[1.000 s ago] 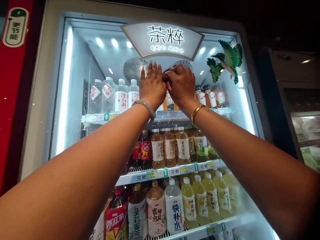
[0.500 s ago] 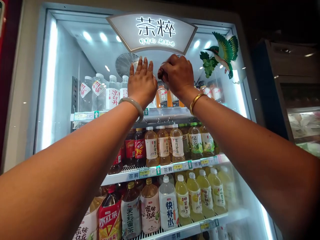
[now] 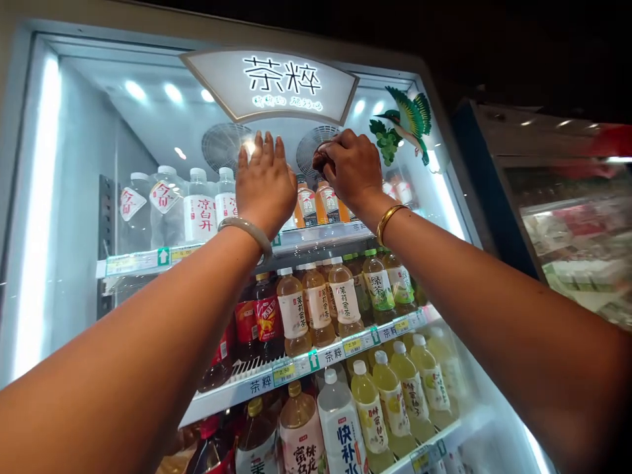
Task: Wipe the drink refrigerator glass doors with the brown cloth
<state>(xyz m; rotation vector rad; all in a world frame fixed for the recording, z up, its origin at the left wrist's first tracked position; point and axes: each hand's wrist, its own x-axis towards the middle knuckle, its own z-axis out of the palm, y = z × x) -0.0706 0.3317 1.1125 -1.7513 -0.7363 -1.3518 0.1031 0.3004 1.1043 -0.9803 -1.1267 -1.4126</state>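
Observation:
My left hand (image 3: 266, 179) is raised with its fingers stretched upward, its palm toward the glass door (image 3: 79, 125) of a lit drinks cooler, below the fan-shaped sign (image 3: 276, 85). To its right, my right hand (image 3: 354, 164) is closed around a small, crumpled dark brown cloth (image 3: 323, 155) at the glass. Only part of the cloth shows past the fingers. A pale bangle (image 3: 247, 230) circles my left wrist and a gold bangle (image 3: 388, 220) my right. Behind the hands stand water bottles (image 3: 200, 207) and orange drink bottles (image 3: 326, 203) on the top shelf.
Lower shelves hold jasmine tea bottles (image 3: 345, 299), green tea bottles (image 3: 379, 283) and yellow drinks (image 3: 372, 411). A green bird decal (image 3: 412, 122) sits on the glass at the upper right. Another lit cooler (image 3: 573, 250) stands to the right.
The view has tilted, and the cooler sits further left and lower in it. Both hands have shifted right relative to the sign. More of the brown cloth shows in my right hand.

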